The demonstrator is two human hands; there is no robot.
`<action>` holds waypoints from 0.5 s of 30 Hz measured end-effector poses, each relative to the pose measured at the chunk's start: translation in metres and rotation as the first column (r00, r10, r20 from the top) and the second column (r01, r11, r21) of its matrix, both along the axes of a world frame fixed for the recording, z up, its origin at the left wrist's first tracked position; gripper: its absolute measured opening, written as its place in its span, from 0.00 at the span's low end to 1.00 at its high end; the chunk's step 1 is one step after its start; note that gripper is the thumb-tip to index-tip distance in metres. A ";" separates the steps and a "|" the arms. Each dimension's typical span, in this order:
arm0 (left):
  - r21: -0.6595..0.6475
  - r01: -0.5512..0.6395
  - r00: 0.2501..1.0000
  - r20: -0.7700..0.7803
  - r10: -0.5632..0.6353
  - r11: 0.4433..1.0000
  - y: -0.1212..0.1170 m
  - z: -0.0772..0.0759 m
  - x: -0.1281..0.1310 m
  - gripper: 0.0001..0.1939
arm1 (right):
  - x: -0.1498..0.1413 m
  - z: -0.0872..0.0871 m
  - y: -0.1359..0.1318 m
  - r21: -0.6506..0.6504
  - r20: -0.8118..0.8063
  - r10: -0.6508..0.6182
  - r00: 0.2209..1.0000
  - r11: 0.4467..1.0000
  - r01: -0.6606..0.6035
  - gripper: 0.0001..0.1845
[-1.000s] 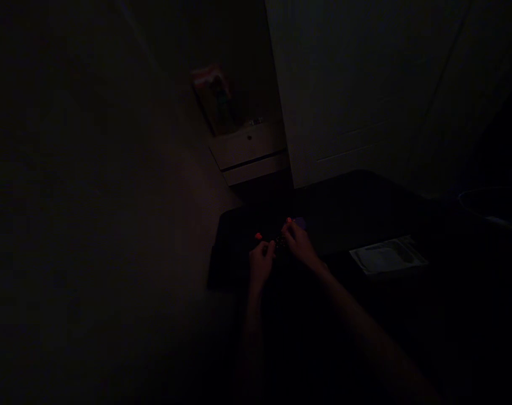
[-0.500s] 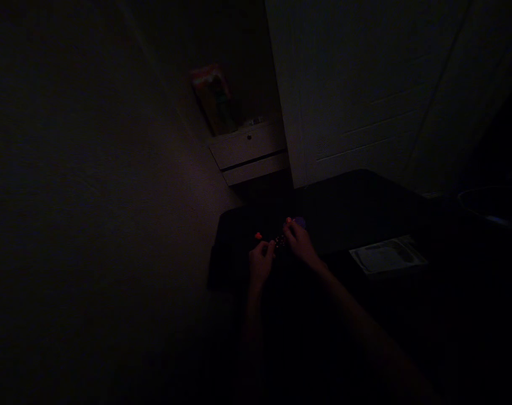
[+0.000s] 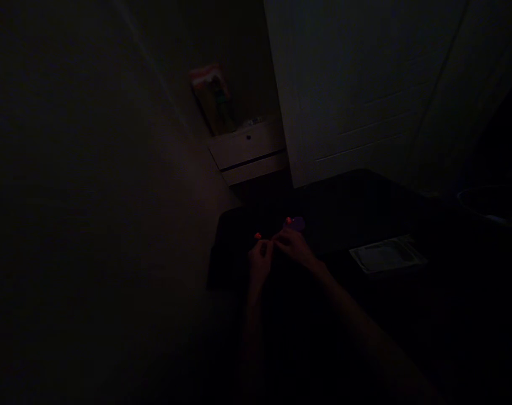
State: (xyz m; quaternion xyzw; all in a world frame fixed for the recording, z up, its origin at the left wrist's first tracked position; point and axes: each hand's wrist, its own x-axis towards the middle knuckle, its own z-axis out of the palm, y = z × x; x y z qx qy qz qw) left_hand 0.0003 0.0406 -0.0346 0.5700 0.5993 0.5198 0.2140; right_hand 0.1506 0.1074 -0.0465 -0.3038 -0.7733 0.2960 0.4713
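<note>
The scene is very dark. Over the dark table point(image 3: 344, 208), my left hand point(image 3: 261, 260) has its fingertips pinched together. My right hand point(image 3: 293, 244) is bent in from the right, its fingertips meeting those of my left hand. Whatever is between the fingers is too small and dim to make out. A small orange-red piece point(image 3: 258, 235) lies just beyond my left hand. Past my right hand is a purple item point(image 3: 297, 223), with another small orange-red piece point(image 3: 288, 220) at its left side.
A flat pale packet or booklet point(image 3: 386, 256) lies to the right of my right arm. Behind the table stand a white drawer unit point(image 3: 249, 149) with a colourful packet point(image 3: 213, 98) on top and a pale panelled door point(image 3: 357, 84). A wall point(image 3: 112, 197) runs along the left.
My right hand has moved left and nearer, from beside the purple item to the fingertips of my left hand. It now covers the small pale dots seen between the hands. My left hand has barely moved.
</note>
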 end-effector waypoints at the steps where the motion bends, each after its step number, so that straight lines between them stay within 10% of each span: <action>1: -0.006 -0.002 1.000 -0.001 0.002 1.000 0.000 0.001 0.000 0.11 | 0.000 0.001 0.000 0.006 0.010 0.000 1.000 1.000 -0.001 0.06; 15: -0.013 -0.067 0.998 -0.006 0.067 0.998 0.006 0.001 0.001 0.06 | 0.002 0.002 0.003 0.036 0.062 0.037 0.997 0.999 -0.039 0.09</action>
